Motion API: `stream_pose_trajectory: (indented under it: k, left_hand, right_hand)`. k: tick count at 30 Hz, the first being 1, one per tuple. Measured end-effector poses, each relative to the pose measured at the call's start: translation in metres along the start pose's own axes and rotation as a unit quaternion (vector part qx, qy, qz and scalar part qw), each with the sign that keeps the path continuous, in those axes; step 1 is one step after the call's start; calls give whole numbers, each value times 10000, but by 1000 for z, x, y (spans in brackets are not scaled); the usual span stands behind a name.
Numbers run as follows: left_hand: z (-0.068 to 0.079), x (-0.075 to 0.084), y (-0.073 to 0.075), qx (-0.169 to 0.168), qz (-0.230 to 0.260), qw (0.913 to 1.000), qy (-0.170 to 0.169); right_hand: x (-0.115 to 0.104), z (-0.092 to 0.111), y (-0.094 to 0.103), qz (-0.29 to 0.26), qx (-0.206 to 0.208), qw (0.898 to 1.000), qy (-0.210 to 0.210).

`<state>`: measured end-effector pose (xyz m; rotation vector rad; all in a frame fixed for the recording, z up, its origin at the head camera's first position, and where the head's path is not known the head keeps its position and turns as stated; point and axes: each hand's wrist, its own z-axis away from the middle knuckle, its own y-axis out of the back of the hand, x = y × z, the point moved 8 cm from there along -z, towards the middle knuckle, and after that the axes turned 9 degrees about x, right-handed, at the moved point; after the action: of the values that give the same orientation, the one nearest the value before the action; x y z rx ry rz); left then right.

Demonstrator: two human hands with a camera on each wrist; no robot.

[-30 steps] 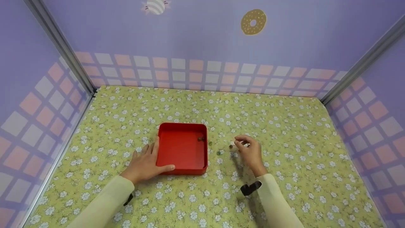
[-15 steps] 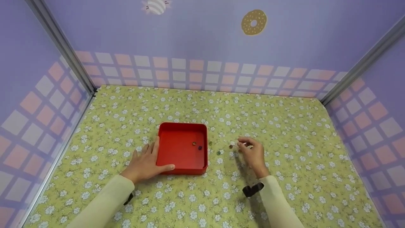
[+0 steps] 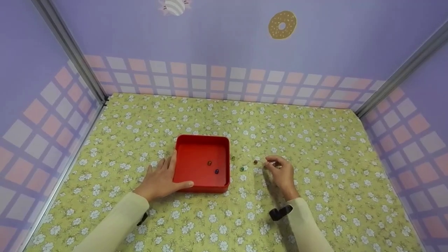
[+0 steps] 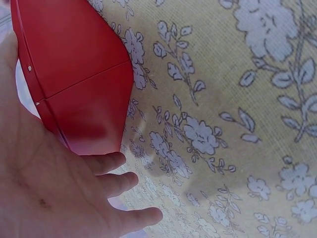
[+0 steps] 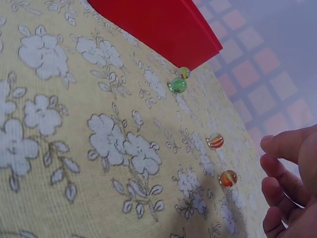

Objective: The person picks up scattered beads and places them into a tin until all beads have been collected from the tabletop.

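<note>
My left hand [image 3: 161, 180] rests against the left side of a square red tray [image 3: 201, 189], its thumb over the front rim. The fingers look straight in the left wrist view. Inside the tray lie an orange marble [image 3: 209, 163] and a dark blue marble [image 3: 217, 171]. My right hand [image 3: 281, 174] hovers at the right, fingers loosely bent, nothing seen between them. Just beside its fingertips an orange-striped marble [image 5: 228, 178] sits on the cloth, with another orange-striped marble [image 5: 215, 141] beyond. Nearer the tray are a green marble [image 5: 178, 85] and a clear yellowish marble [image 5: 184, 72].
A yellow-green cloth [image 3: 315, 140] with white flowers covers the table. Purple walls [image 3: 224, 38] with a checked band enclose the back and both sides. Metal posts [image 3: 68, 45] stand in the corners.
The two marbles in the tray have rolled from its right wall toward the middle and front. My right hand has shifted a little to the right and nearer. The left hand stays put.
</note>
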<state>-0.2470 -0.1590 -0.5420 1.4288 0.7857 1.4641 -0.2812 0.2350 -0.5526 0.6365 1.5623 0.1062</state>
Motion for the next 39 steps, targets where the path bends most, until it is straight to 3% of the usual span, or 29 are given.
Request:
stream_pose_trajectory:
  k: [18, 39]
  left_hand:
    - [1, 2, 1, -24, 19, 10000, -7]
    - [1, 2, 1, -14, 27, 10000, 10]
  right_hand:
    - [16, 0, 0, 408, -62, 9990, -187]
    - [18, 2, -6, 608, -213, 9979, 58]
